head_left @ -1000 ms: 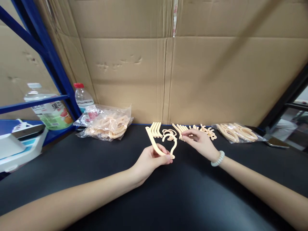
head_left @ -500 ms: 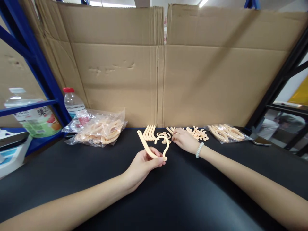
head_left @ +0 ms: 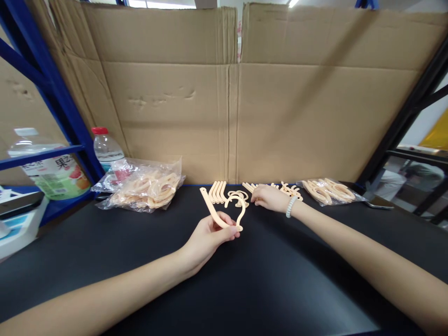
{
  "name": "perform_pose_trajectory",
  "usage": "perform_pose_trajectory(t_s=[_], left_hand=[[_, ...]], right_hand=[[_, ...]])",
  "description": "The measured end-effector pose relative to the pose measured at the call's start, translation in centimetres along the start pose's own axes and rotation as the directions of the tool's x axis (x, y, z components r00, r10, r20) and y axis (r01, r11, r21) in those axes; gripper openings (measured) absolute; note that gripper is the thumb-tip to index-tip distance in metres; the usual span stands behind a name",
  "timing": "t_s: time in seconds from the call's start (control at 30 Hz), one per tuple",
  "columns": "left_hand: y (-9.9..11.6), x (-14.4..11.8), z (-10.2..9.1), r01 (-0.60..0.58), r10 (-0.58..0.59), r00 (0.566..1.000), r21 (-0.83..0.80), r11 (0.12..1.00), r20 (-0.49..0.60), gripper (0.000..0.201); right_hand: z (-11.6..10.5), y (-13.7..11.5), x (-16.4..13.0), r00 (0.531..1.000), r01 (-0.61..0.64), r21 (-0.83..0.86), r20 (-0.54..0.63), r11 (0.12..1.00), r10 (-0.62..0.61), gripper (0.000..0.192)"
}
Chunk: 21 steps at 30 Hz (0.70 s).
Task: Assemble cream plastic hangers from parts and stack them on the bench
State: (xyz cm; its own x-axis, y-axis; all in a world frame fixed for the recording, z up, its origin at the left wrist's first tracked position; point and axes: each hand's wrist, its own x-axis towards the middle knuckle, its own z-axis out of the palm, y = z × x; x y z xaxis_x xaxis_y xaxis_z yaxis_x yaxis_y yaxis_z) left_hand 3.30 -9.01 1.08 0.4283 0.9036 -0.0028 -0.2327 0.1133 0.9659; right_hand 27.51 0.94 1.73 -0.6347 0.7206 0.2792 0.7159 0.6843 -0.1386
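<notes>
My left hand [head_left: 206, 238] pinches a pale peach plastic piece with a straight arm and a hooked curl [head_left: 224, 213] between thumb and fingertips, closed firmly around the bend where the arm meets the curl; the straight arm rises up and away to the left of my grip, and the hook loops up to the right of it, just above the black matte tabletop [head_left: 245, 289]. My right hand [head_left: 270, 198] lies palm down beyond and to the right of that grip, fingers resting on a row of loose peach plastic strips [head_left: 285, 190] laid on the table; from here I cannot tell whether the fingers have actually closed on one or only touch them. A white beaded bracelet [head_left: 290, 206] sits on that wrist. Just beyond my left grip lie a small fan of curved peach pieces [head_left: 217, 192] and a little heap of hooked peach pieces [head_left: 239, 197], close together between my two hands. Well off to the left of the grip is a clear plastic bag full of peach parts [head_left: 143, 186], with a red-capped clear water bottle [head_left: 106, 146] behind it. Past my right hand sits a second, smaller clear bag of peach parts [head_left: 329, 191]. A tall brown cardboard sheet [head_left: 238, 102] stands behind everything.
</notes>
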Motion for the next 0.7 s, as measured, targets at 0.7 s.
perform_pose_trajectory(t_s=[0.7], left_hand=[[-0.1, 0.2, -0.1, -0.02, 0.02, 1.0, 0.0, 1.0, 0.008, 0.025]], right_hand=[[-3.8, -6.3, -6.3, 0.739, -0.036, 0.831, -0.352, 0.555, 0.574, 0.032]])
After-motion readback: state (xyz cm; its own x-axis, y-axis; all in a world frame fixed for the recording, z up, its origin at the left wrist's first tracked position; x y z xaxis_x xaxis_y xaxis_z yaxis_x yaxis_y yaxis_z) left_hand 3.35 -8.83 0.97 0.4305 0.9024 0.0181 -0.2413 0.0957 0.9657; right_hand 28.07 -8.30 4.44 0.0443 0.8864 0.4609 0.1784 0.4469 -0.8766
